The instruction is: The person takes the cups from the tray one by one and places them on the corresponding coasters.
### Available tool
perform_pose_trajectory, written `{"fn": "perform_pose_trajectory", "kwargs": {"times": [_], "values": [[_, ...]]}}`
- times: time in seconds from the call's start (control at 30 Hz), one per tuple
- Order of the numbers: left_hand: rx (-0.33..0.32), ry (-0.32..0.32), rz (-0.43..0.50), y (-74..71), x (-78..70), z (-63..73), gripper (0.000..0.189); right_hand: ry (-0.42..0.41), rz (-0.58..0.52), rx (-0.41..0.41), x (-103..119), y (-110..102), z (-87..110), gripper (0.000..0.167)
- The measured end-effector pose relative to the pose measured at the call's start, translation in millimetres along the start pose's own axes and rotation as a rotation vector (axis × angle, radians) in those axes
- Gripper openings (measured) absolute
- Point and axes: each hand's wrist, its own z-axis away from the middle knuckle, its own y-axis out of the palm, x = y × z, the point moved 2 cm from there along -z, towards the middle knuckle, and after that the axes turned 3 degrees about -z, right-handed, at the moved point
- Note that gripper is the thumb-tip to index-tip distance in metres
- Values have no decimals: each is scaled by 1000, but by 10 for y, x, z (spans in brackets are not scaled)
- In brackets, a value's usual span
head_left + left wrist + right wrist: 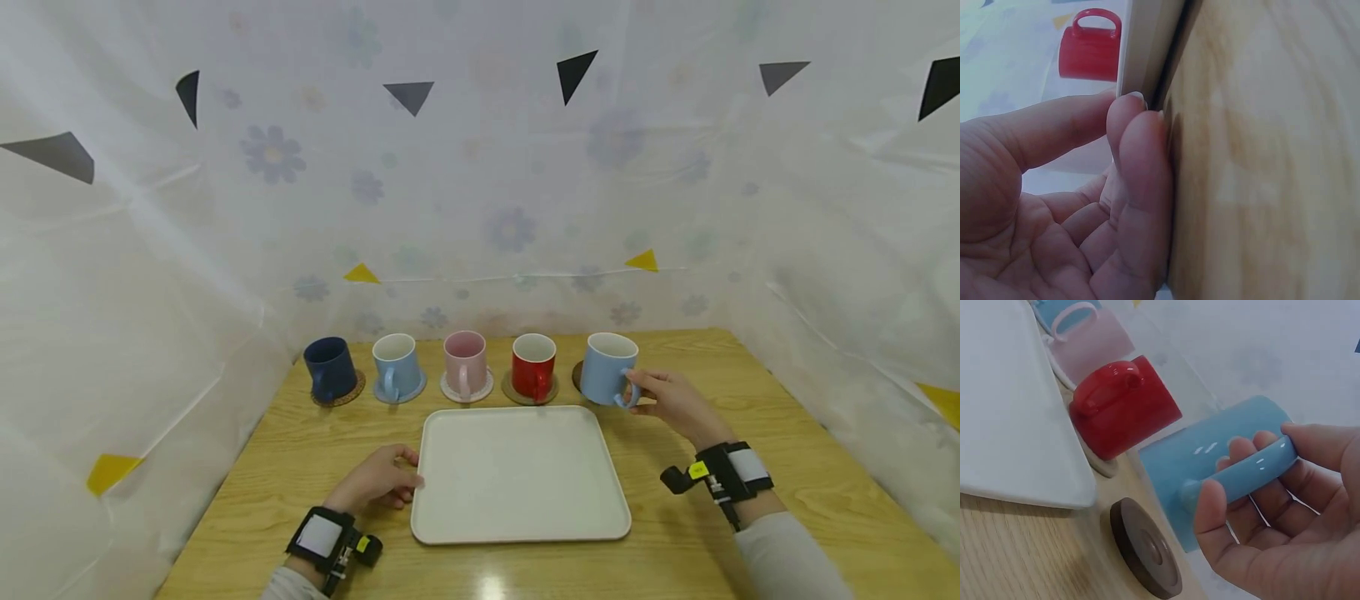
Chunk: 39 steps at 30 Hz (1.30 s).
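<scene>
Right grip (667,398) around blue mug (607,368) handle, seemingly lifted.

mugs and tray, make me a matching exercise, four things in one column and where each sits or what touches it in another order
Things:
1. navy mug
2. pink mug
3. light blue mug
4. white tray

Places or states:
a. handle pinched by the right hand
b. far left end of the row
c. left edge touched by the left hand
d. middle of the row, on a white coaster

Pairs: 1-b, 2-d, 3-a, 4-c
</scene>
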Motion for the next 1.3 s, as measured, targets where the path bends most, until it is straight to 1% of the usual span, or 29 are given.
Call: {"fn": "perform_pose_trajectory", "kwargs": {"times": [0.1,0.23,0.37,0.57,0.77,0.9,1.03,1.13,1.23,1.3], "values": [[-1,3,-3,-6,3,0,38,19,32,-78,-54,18,-114,45],[-2,3,-5,3,1,-3,38,23,6,-159,-139,44,-255,45],[5,5,-5,21,2,-2,38,11,-3,-224,-236,43,-367,43],[12,11,-10,43,14,-6,36,-7,3,-293,-367,14,-474,45],[12,16,-8,46,6,-7,36,-22,36,-319,-430,-5,-495,47],[16,17,-1,57,-10,-9,36,-11,17,-332,-450,-17,-485,46],[22,22,3,63,-9,-11,36,-18,1,-340,-456,-12,-453,46],[21,18,-2,61,-5,-6,37,-18,-3,-329,-483,-6,-439,44],[21,10,-5,47,-2,-5,38,5,-19,-323,-512,4,-438,41],[22,13,-7,30,-1,-17,39,17,-1,-310,-512,6,-452,41]]}}
